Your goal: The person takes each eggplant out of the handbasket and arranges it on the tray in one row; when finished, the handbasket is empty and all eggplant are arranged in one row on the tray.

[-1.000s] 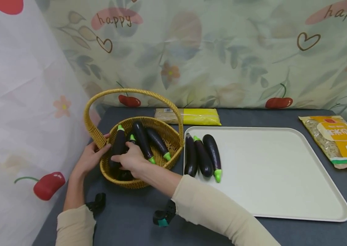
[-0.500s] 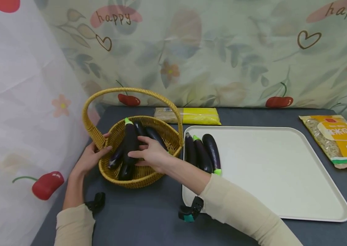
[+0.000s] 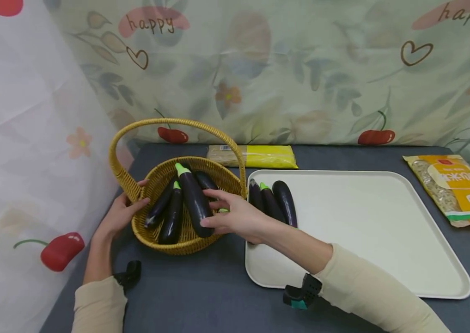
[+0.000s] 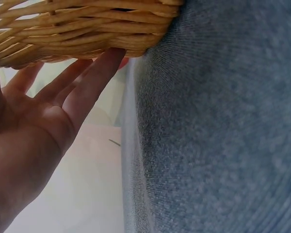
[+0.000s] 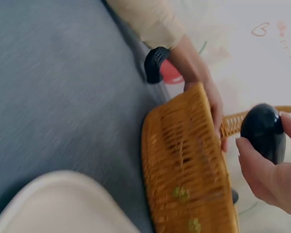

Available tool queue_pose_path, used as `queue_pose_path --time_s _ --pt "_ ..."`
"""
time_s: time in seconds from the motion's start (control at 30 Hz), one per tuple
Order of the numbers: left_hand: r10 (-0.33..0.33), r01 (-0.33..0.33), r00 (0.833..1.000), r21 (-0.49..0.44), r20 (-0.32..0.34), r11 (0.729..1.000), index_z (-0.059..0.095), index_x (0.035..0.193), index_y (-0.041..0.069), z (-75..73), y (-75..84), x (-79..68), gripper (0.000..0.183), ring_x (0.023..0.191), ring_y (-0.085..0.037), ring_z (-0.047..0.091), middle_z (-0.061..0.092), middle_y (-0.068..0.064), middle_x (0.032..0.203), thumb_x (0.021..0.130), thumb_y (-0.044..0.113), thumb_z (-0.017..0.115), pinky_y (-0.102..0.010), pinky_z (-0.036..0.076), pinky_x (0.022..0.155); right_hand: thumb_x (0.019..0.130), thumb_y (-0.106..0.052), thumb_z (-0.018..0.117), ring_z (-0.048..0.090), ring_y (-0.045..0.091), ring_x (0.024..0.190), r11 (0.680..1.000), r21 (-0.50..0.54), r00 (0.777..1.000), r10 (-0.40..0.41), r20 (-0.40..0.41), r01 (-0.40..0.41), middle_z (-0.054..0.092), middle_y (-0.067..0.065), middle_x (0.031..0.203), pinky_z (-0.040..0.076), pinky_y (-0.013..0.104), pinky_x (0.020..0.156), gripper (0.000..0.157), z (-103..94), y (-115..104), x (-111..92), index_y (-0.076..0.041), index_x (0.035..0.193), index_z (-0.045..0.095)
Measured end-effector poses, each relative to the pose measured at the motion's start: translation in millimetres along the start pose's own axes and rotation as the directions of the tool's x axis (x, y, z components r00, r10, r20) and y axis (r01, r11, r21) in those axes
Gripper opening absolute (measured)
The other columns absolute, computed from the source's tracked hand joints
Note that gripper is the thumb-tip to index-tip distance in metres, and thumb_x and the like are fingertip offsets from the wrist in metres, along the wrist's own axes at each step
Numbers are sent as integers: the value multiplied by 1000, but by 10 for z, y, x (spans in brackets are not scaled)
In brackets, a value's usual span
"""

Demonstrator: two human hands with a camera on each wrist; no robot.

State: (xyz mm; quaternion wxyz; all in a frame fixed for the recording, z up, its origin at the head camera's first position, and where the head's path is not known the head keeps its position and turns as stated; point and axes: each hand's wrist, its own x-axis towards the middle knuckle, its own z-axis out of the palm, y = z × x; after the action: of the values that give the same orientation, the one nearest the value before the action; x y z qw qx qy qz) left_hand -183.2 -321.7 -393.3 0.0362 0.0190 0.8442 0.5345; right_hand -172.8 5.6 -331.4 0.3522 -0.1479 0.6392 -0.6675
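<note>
A dark eggplant (image 3: 193, 199) with a green cap lies tilted over the wicker basket (image 3: 176, 249), pinched between the thumb and fingers of my right hand (image 3: 239, 215). In the right wrist view the held eggplant (image 5: 264, 131) is above the rim. My left hand (image 3: 120, 215) grips the basket's left side at the handle base, thumb over the rim. The left wrist view has its fingers (image 4: 97, 77) against the woven outer wall (image 4: 82, 34). Several more eggplants (image 3: 172, 219) lie inside the basket; one is partly hidden behind the held one.
To the right stands a white tray (image 3: 355, 231), with a few eggplants (image 3: 284, 201) along its left edge. Behind is a yellow packet (image 3: 270, 156); an orange-yellow bag (image 3: 459, 192) lies at far right. The arched basket handle (image 3: 180, 121) rises over the basket.
My right hand has lifted an eggplant from the basket's left side and carried it rightward, uncovering other eggplants beneath. The left hand has stayed at the rim.
</note>
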Motion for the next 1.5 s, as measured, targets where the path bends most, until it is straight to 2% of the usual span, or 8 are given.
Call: queue_pose_path --time_s 0.27,0.7,0.8,0.93,1.1,1.23,1.37,1.5 --pt "-2 2 1000 -29 -6 1000 25 152 9 12 3 7 59 128 -34 35 33 -24 146 99 20 52 -17 38 84 87 -6 69 58 25 108 990 -138 999 -10 38 15 45 16 135 49 43 84 73 -310 115 -339 -16 149 33" --pt "4 -4 1000 -31 -9 1000 24 152 10 40 -4 -12 60 128 -34 35 28 -20 150 100 20 51 -19 40 83 87 -14 71 48 34 121 989 -144 991 39 131 -20 41 20 137 47 42 87 74 -744 383 -891 -8 149 30" --pt "2 -2 1000 -32 -13 999 25 152 9 50 3 -9 59 128 -34 36 30 -21 149 100 21 51 -18 40 83 88 -13 69 45 37 123 987 -157 989 58 135 -37 41 20 137 46 42 88 72 -863 442 -1049 -8 148 31" --pt "8 -8 1000 -23 -24 1000 26 151 8 54 -4 -2 58 127 -34 36 32 -22 147 100 20 51 -16 40 82 89 -11 67 45 36 123 989 -118 987 99 130 -84 37 22 139 45 43 89 71 -1049 467 -1229 -8 149 30" --pt "10 -10 999 -14 -34 1000 27 151 7 30 -3 -7 58 127 -34 36 32 -21 148 100 20 51 -14 39 82 90 -5 64 51 29 115 993 -73 991 97 87 -91 35 23 139 46 40 87 73 -1322 487 -1347 -7 151 24" --pt "-1 0 999 -17 -33 1000 27 151 8 22 8 -17 58 127 -33 36 32 -21 147 100 21 51 -15 39 82 91 -6 63 51 28 114 992 -77 995 97 -13 -98 34 25 140 46 42 88 75 -1534 550 -1349 -7 152 21" --pt "3 -3 1000 -8 -30 1000 27 151 8 25 12 -21 58 126 -33 36 33 -22 147 100 21 51 -16 39 82 90 -10 66 51 27 113 990 -64 984 113 -141 -123 27 27 144 46 42 88 79 -1699 602 -1312 -8 152 17" --pt "5 -6 1000 -2 -29 1000 27 151 8 34 14 -18 58 125 -32 37 34 -23 146 100 21 51 -17 39 82 90 -11 66 51 26 112 991 -51 970 111 -216 -124 24 29 146 47 42 89 81 -1800 642 -1248 -7 153 15"
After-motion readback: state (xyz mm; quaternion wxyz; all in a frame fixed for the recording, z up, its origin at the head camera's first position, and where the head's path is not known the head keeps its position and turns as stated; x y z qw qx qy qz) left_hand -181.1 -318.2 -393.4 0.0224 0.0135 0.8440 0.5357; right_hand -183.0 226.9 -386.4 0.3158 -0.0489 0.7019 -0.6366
